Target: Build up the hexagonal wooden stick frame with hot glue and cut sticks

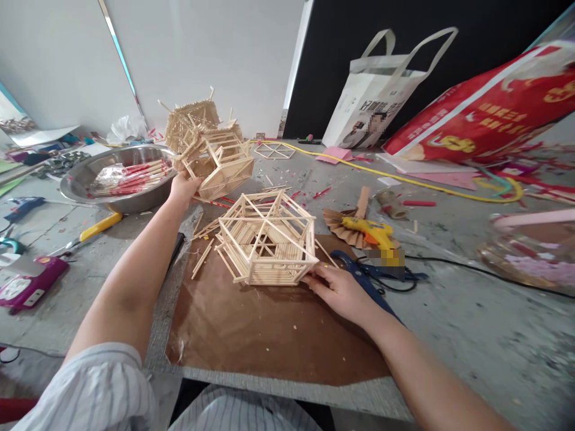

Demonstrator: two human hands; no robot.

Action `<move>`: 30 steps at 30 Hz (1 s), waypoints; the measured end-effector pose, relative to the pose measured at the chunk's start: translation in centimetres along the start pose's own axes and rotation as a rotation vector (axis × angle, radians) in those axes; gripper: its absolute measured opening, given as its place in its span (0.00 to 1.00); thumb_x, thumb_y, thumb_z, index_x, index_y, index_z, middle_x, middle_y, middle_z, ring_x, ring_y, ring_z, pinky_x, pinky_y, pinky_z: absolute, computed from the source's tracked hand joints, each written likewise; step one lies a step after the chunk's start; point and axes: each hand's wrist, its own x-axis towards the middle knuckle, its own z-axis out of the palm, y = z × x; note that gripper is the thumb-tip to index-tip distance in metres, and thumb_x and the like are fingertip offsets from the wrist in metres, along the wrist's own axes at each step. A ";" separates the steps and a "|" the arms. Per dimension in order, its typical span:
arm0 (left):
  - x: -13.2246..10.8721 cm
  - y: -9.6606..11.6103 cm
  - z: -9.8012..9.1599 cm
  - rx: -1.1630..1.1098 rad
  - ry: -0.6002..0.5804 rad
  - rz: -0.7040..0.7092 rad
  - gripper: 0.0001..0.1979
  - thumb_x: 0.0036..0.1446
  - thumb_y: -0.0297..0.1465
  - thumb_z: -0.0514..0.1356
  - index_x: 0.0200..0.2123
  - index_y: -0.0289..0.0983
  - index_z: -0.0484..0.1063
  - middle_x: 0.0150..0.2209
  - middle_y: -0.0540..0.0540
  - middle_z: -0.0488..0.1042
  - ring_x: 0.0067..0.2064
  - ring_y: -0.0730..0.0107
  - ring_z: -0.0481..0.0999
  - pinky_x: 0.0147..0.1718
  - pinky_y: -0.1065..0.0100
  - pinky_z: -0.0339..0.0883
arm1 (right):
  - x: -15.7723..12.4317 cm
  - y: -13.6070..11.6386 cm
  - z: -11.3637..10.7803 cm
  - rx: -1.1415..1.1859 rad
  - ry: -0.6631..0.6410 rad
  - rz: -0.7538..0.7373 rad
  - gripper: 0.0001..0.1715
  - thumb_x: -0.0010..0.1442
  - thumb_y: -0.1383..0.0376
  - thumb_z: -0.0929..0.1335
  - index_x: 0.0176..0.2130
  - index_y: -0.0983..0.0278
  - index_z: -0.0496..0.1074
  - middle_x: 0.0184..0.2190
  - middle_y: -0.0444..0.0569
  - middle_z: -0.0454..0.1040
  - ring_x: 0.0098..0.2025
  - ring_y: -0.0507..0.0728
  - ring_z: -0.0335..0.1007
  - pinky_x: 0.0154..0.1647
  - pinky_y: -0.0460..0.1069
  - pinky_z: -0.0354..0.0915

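My left hand (182, 190) is closed on the lower left side of a tiered model building made of thin wooden sticks (230, 166), which tilts at the back of the work area. In front of it a hexagonal stick frame (272, 276) rests on a brown sheet (269, 335). My right hand (338, 288) pinches this frame at its lower right corner, thumb and fingers together. Spokes cross the frame's top, and rows of sticks line its inside. Loose sticks (203, 258) lie to the left of the frame.
A metal basin (135, 203) with wrapped red-and-white sticks stands at the left. A yellow glue gun (375, 232) and blue-handled scissors (359, 275) lie right of the frame. Behind are a yellow cord (404, 187), a white bag (359, 108) and a red bag (485, 108).
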 end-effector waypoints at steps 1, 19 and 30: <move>0.1 0.0 0.0 0.005 0.006 0.002 0.21 0.40 0.32 0.62 0.41 0.38 0.69 0.21 0.48 0.71 0.24 0.62 0.73 0.27 0.62 0.64 | 0.0 0.0 0.0 -0.003 -0.004 -0.003 0.08 0.57 0.68 0.61 0.32 0.62 0.70 0.30 0.49 0.75 0.34 0.55 0.71 0.36 0.49 0.66; -0.4 -1.1 -1.4 0.095 0.139 0.113 0.11 0.41 0.27 0.56 0.32 0.35 0.72 0.22 0.51 0.68 0.24 0.74 0.66 0.24 0.71 0.59 | 0.0 -0.1 -0.1 -0.002 0.007 -0.013 0.08 0.57 0.66 0.62 0.34 0.62 0.70 0.32 0.49 0.75 0.35 0.55 0.72 0.36 0.49 0.66; -0.4 -0.5 -1.0 0.065 0.099 0.088 0.17 0.41 0.32 0.60 0.38 0.38 0.70 0.24 0.49 0.71 0.25 0.70 0.70 0.27 0.69 0.62 | 0.0 -0.1 -0.1 -0.008 -0.005 -0.012 0.09 0.57 0.67 0.62 0.36 0.62 0.71 0.34 0.49 0.75 0.37 0.55 0.72 0.37 0.49 0.66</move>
